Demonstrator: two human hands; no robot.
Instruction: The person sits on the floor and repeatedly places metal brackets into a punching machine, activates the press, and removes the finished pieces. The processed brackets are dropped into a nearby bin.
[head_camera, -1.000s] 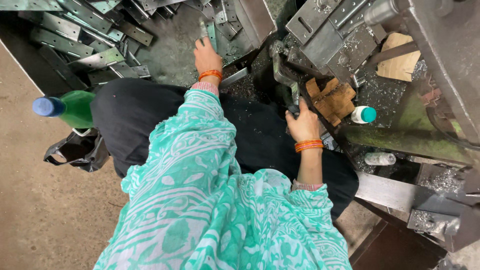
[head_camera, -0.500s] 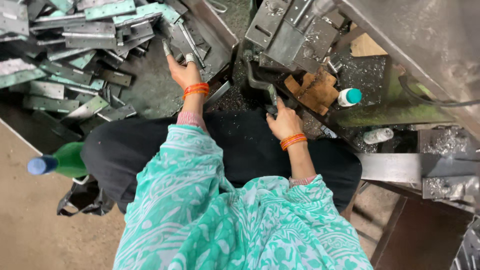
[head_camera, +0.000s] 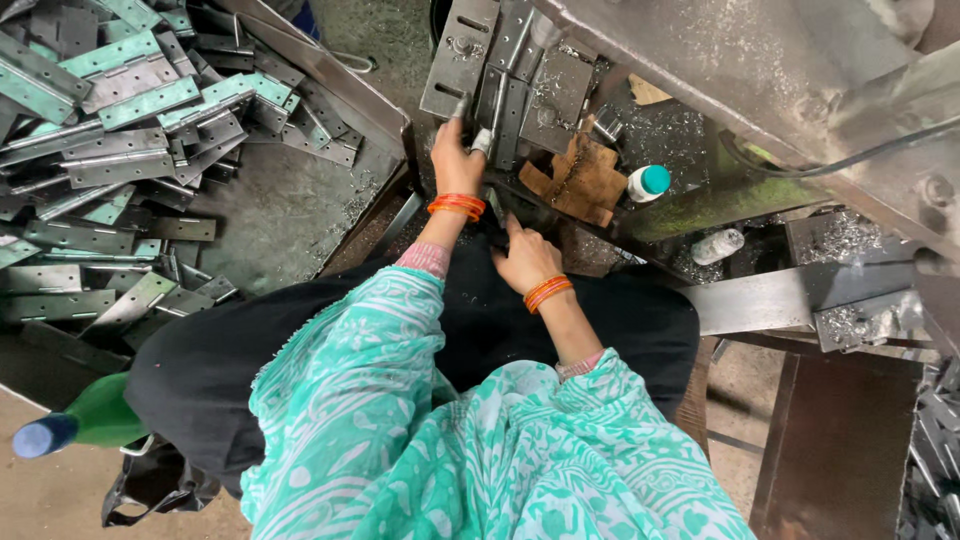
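**A:** ok going left to right, what do you see? Far left is a big pile of metal hinges (head_camera: 120, 130) in a tray, green-tinted and grey, cut off by the frame edge. Near left there's a green bottle (head_camera: 75, 420) with a blue cap, half hidden behind the person's dark lap.

**B:** yep. Then the left hand (head_camera: 455, 160) is up at the far middle, orange bangles on the wrist, fingers closed around a small metal piece (head_camera: 482, 140) against the flat plates on the machine counter (head_camera: 540, 80). Can't really tell what the piece is, the fingers cover most of it.

**A:** right hand (head_camera: 525, 260) is nearer, just right of the left. Its grip is hard to read: fingers curl down into the dark gap at the counter's edge, so I can't tell if it holds anything.

**B:** further right: brown cardboard scrap (head_camera: 580, 180), a small white bottle with teal cap (head_camera: 648, 183), metal shavings everywhere. Right edge is blurry machine frame.
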